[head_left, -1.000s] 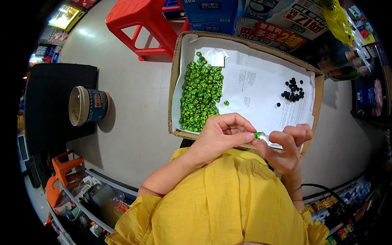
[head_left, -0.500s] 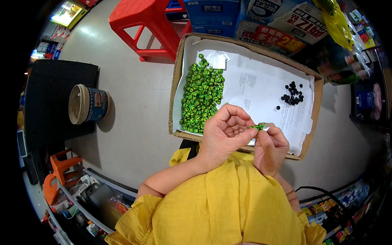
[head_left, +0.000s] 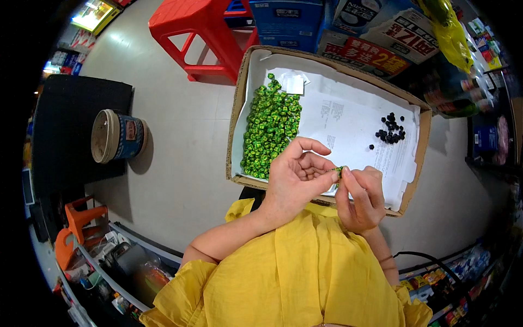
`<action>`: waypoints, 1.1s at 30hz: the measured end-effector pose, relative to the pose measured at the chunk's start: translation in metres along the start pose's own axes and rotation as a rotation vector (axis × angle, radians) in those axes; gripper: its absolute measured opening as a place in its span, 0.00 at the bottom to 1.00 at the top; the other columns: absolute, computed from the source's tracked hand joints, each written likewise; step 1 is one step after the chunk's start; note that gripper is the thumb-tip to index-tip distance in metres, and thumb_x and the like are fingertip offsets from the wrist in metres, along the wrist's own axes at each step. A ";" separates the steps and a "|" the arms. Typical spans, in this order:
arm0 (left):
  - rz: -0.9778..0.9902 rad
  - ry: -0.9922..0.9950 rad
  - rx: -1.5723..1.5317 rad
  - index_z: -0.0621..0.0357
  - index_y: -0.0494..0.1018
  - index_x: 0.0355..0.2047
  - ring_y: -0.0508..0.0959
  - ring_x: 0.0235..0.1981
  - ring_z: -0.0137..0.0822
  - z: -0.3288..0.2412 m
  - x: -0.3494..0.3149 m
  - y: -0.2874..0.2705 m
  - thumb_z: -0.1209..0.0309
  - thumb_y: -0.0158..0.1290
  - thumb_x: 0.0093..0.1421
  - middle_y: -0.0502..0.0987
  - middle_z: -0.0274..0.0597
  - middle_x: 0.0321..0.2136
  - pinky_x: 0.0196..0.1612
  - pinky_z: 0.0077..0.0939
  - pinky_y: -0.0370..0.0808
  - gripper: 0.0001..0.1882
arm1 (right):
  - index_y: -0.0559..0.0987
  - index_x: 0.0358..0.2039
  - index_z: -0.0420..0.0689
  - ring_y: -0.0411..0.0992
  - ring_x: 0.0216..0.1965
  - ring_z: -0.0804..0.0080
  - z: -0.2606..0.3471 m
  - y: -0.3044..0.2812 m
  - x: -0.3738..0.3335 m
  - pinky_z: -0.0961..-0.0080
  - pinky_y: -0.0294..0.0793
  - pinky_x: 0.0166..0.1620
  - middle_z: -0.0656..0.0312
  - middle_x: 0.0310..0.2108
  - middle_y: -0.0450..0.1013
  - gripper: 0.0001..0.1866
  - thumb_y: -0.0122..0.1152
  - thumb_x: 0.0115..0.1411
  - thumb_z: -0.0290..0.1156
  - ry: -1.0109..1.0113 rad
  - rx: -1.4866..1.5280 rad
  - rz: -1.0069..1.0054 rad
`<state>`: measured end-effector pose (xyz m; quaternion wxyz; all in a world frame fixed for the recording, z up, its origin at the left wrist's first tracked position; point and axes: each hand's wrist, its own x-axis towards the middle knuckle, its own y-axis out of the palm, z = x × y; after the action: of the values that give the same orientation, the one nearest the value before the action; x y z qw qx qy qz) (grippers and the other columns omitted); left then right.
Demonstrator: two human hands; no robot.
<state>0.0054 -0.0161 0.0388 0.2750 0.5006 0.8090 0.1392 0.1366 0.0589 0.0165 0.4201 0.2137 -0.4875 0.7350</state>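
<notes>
Over the near edge of a shallow cardboard tray, my two hands meet at a small green-and-yellow piece. My left hand pinches it between thumb and a finger, its other fingers loosely curled. From the other side my right hand grips the same piece with thumb and fingertips, which cover most of it. A heap of small, many-sided green-and-yellow pieces fills the tray's left side. Several black pieces of similar size lie in a loose group at the right.
White printed paper lines the tray, and small white slips lie by the green heap. A red stool and blue boxes stand beyond. A bucket is at the left, an orange chair nearer.
My right hand has turned and its fingers have closed further over the green piece. A white bit that showed at its end is now out of sight. The left hand has hardly moved.
</notes>
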 end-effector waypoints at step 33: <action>0.011 0.088 0.086 0.66 0.72 0.31 0.75 0.28 0.22 -0.003 -0.002 -0.016 0.79 0.58 0.51 0.76 0.38 0.28 0.32 0.14 0.73 0.08 | 0.74 0.32 0.35 0.66 0.30 0.83 0.015 0.004 0.012 0.88 0.64 0.32 0.61 0.29 0.71 0.05 0.56 0.52 0.17 1.191 1.327 -0.166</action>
<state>-0.0075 -0.0252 0.0344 0.2166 0.5099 0.8227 0.1275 0.1250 0.0495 0.0292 0.4453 0.0303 0.3538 0.8219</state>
